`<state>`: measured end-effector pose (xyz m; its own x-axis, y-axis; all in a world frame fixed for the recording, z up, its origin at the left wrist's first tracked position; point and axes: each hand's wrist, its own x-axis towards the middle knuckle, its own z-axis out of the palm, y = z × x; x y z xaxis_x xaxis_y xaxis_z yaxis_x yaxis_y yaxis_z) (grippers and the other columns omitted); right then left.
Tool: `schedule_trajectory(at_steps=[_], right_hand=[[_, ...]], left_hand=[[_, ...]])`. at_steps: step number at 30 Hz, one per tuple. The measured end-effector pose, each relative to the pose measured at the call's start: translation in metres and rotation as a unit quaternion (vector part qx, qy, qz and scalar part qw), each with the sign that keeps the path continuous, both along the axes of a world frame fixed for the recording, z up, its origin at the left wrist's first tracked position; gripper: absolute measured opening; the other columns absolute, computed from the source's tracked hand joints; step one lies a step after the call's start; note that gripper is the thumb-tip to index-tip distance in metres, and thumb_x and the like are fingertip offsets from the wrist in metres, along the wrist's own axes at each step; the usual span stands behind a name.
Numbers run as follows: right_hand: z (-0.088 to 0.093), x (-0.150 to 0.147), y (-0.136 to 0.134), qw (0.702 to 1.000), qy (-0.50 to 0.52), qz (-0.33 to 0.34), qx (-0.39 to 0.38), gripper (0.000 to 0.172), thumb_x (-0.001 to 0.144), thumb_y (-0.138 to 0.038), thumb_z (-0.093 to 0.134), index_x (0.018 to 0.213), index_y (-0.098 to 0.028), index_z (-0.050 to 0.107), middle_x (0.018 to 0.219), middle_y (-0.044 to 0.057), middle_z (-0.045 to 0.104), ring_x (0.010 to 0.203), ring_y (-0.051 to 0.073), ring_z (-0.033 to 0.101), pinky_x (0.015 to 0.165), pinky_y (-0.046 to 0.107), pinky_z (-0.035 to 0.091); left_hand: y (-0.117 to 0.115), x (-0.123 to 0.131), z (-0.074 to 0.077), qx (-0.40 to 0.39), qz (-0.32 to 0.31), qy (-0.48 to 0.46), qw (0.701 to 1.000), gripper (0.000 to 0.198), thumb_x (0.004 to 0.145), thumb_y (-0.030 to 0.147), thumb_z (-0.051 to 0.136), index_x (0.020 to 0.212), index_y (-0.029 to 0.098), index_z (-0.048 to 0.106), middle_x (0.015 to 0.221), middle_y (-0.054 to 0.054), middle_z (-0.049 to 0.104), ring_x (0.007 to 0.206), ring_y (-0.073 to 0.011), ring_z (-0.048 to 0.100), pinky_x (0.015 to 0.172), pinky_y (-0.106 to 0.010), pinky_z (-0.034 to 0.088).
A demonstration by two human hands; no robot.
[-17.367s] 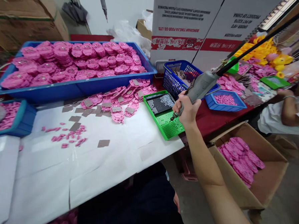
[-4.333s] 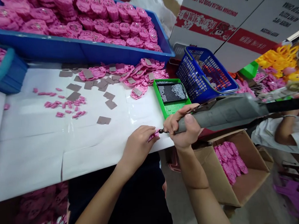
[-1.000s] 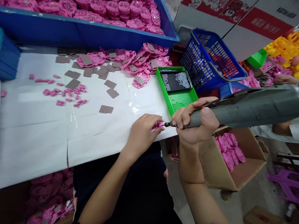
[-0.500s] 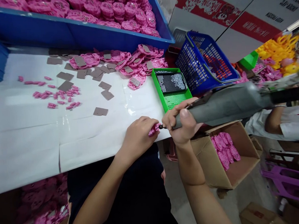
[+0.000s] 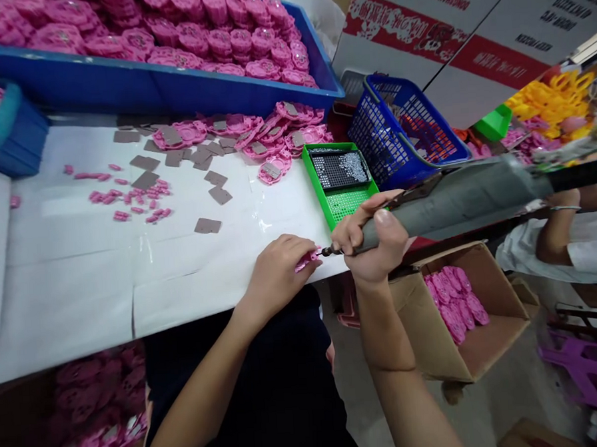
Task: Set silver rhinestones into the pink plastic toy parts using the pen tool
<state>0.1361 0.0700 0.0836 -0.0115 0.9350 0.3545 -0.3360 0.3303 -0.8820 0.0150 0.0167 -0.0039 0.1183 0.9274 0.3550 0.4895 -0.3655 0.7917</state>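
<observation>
Our surface (image 5: 82, 288) has plates (image 5: 208, 225) left of the green tray (image 5: 345, 204); right hand (image 5: 372, 249), gripping driver (image 5: 452, 201), partly hides it; left hand (image 5: 275, 268) grips pink part (image 5: 304, 262).

Furnished with a white-covered table (image 5: 97, 294) at left, glossy with reflected light, and a purple plastic stool (image 5: 560, 358) at near right on grey floor (image 5: 507, 394).

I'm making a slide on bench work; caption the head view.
Left hand holds a pink part over the white table; right hand points a gray screwdriver at the part.
</observation>
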Motion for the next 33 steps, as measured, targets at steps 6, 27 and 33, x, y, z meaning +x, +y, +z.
schedule_trajectory(at_steps=[6, 27, 33], right_hand=[[0.005, 0.001, -0.005, 1.0, -0.016, -0.01, -0.008, 0.021, 0.084, -0.043, 0.064, 0.087, -0.026, 0.052, 0.043, -0.014, 0.04, 0.028, 0.008, 0.03, 0.033, 0.022, 0.034], [0.019, 0.007, -0.003, 0.999, -0.003, -0.051, 0.007, 0.016, 0.081, -0.042, 0.061, 0.084, -0.028, 0.055, 0.043, -0.011, 0.035, 0.029, 0.011, 0.031, 0.032, 0.026, 0.028], [0.016, 0.005, -0.002, 0.997, -0.007, -0.073, 0.005, 0.015, 0.082, -0.041, 0.059, 0.085, -0.027, 0.055, 0.044, -0.011, 0.032, 0.029, 0.01, 0.031, 0.033, 0.026, 0.025]], left_hand=[[0.0, 0.001, -0.007, 0.046, 0.006, -0.038, 0.998, 0.009, 0.098, 0.023, 0.066, 0.1, 0.023, 0.075, 0.114, -0.007, 0.077, 0.104, -0.0224, 0.07, 0.094, -0.043, 0.058], [0.0, 0.0, -0.008, 0.062, 0.01, 0.014, 0.998, 0.014, 0.101, 0.028, 0.064, 0.105, 0.021, 0.075, 0.118, -0.006, 0.077, 0.112, -0.0242, 0.066, 0.096, -0.045, 0.055], [0.0, 0.001, -0.011, 0.067, 0.009, 0.02, 0.998, 0.018, 0.102, 0.024, 0.061, 0.115, 0.022, 0.073, 0.122, -0.007, 0.075, 0.113, -0.0237, 0.066, 0.095, -0.044, 0.055]])
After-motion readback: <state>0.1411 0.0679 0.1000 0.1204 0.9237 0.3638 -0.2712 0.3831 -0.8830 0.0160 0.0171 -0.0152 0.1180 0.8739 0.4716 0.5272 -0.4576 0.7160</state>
